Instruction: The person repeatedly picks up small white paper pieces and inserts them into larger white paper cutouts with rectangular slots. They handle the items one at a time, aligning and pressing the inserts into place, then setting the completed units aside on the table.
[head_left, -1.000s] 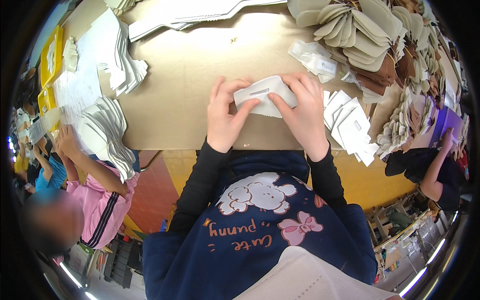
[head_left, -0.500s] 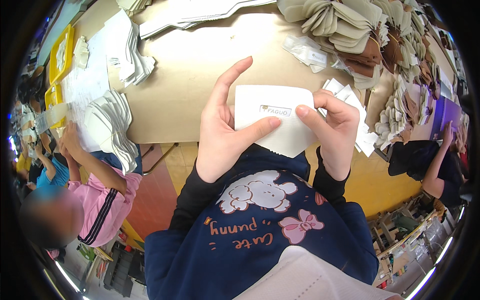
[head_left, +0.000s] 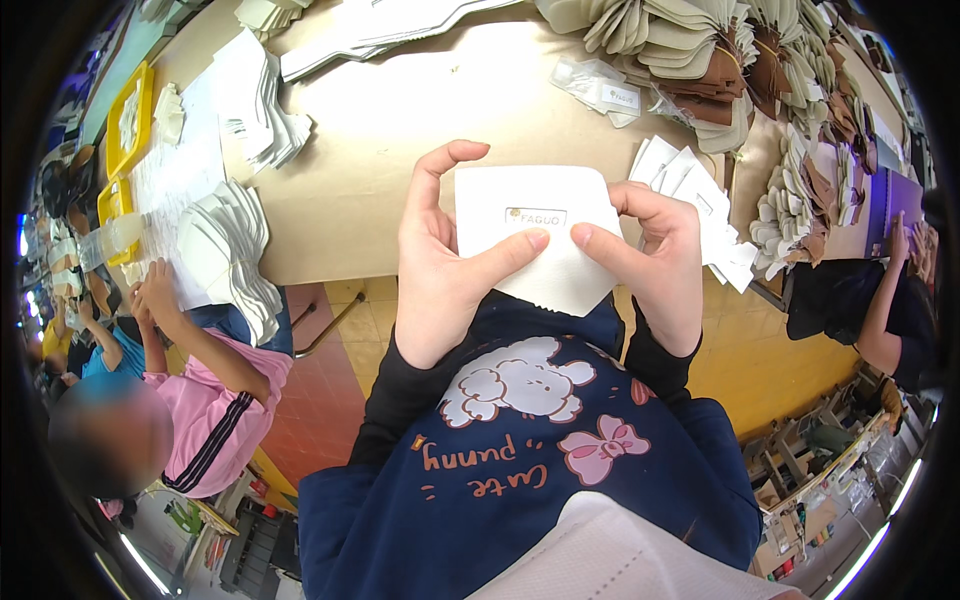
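A white shoe-upper-like piece [head_left: 540, 272], flat with a toothed lower edge, is held up above the front edge of the table. A small rectangular label [head_left: 537, 218] with lettering and a little tree-like mark sits in its middle. My left hand [head_left: 437, 275] grips the left side, thumb flat on the front just below the label and index finger raised clear. On the right side, my right hand [head_left: 662, 262] pinches it, thumb on the front and bent index finger at the edge. The other fingertips are hidden behind the piece.
White cut pieces [head_left: 690, 190] lie right of my hand, a bag of labels [head_left: 605, 95] beyond. Bundled beige and brown pieces [head_left: 700, 60] crowd the far right. White stacks [head_left: 225, 240] and yellow trays [head_left: 112, 215] stand left, near a person in pink [head_left: 235, 410].
Both hands and the white piece have shifted slightly left. My left index finger has curled lower, and my right thumb has slid from beside the label to below its right end.
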